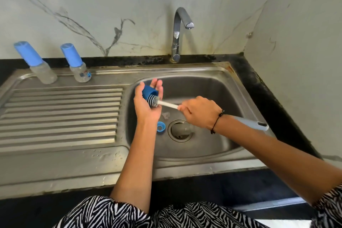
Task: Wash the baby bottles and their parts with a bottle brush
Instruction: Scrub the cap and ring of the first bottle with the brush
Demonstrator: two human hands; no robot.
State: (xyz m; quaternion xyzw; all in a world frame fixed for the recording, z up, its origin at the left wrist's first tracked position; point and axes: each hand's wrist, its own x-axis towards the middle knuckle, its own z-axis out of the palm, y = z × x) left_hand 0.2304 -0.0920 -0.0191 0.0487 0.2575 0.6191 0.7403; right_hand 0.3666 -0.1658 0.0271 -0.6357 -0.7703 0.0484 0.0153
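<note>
Over the sink (229, 87), left hand (148, 103) cupping a blue bottle cap (149, 93), right hand (200, 112) gripping the bottle brush (167, 104), bristles inside the cap

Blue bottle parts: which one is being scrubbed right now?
The blue cap held in the left hand, with the brush pushed into it. The blue ring lies loose in the sink; two bottles remain capped.

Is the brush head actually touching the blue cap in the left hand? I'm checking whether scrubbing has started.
Touching. The head view shows the brush head pushed into the open mouth of the blue cap, which the left hand holds.
</note>
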